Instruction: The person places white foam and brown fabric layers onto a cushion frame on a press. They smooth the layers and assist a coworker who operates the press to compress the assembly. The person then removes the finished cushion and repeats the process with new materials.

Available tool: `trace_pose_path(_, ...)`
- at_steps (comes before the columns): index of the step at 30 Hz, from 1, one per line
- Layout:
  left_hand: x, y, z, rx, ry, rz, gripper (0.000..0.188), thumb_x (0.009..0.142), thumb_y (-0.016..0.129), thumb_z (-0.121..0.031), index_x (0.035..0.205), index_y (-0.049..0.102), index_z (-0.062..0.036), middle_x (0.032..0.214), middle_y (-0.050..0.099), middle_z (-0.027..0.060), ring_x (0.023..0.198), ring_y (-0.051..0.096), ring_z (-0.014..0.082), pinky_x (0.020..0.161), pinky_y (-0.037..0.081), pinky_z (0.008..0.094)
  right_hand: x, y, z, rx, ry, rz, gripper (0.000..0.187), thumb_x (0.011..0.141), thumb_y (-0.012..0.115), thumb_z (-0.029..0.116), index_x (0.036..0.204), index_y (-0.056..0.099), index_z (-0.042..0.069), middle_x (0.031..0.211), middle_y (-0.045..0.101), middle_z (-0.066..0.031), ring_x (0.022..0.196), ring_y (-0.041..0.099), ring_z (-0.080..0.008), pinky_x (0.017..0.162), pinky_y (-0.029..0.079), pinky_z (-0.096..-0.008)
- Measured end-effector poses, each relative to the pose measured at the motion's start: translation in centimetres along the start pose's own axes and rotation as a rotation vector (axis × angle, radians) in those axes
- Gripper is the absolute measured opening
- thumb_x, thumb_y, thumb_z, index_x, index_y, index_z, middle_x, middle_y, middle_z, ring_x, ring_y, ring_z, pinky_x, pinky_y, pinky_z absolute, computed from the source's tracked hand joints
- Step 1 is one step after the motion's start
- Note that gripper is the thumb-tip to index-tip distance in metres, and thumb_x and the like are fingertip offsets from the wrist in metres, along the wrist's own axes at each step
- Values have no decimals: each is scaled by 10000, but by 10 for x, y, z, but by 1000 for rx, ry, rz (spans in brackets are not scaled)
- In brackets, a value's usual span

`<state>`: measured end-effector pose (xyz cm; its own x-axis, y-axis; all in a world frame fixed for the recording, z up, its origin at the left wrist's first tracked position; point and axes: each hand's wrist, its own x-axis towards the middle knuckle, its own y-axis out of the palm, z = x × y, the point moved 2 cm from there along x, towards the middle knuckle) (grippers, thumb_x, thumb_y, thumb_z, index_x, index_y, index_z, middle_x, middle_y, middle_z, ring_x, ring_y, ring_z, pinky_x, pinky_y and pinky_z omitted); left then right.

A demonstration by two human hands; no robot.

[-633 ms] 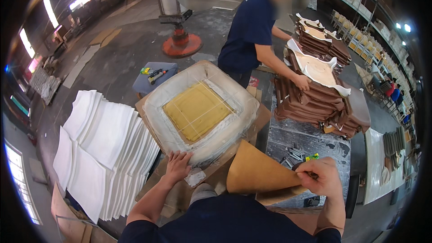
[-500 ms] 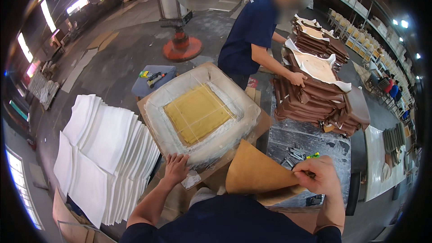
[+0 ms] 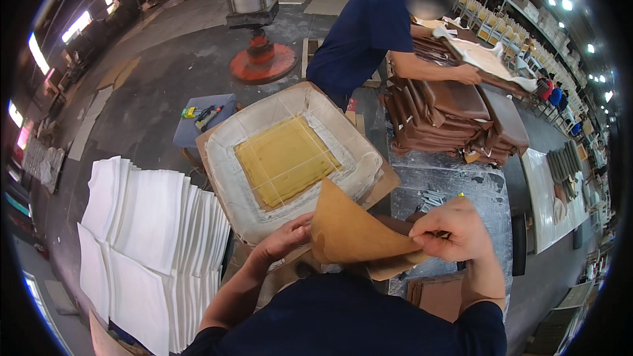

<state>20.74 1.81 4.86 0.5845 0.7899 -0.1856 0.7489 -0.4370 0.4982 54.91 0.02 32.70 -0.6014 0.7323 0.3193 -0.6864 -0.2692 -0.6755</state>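
Note:
I hold a tan, curled sheet of thin board or leather (image 3: 353, 234) in front of my chest. My right hand (image 3: 455, 231) pinches its right edge. My left hand (image 3: 283, 240) grips its left lower edge. Just beyond the sheet lies an upturned seat cushion (image 3: 290, 158) with a white padded rim, a yellow foam centre and a thin string grid, resting on a brown board.
A fanned stack of white foam sheets (image 3: 145, 237) lies at my left. Another person in a dark shirt (image 3: 369, 33) handles a pile of brown seat covers (image 3: 448, 118) on the grey table (image 3: 461, 188). A small stool with tools (image 3: 201, 122) stands behind the cushion.
My left hand has left the cushion's near rim and taken the tan sheet's left edge. The sheet has come up toward me. The other person has lifted a cover higher.

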Motion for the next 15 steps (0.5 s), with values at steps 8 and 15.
trace_pose_path(8,-70,-10,-45,-41,130,-189,777,994,857,-302,1617,525,23,1505,690,125,1395,645,263,1185,498,428,40,-18,14,-156,59,87,236,890,904,112,1101,800,89,852,780,-72,702,771,-249,627,570,-330)
trace_pose_path(15,-192,-5,-99,171,659,-431,708,1035,840,-269,1606,544,28,1524,683,115,1426,624,261,1204,470,465,25,-28,-82,-414,91,355,732,883,915,91,1539,599,158,1068,770,-195,1046,778,-390,869,589,-504)
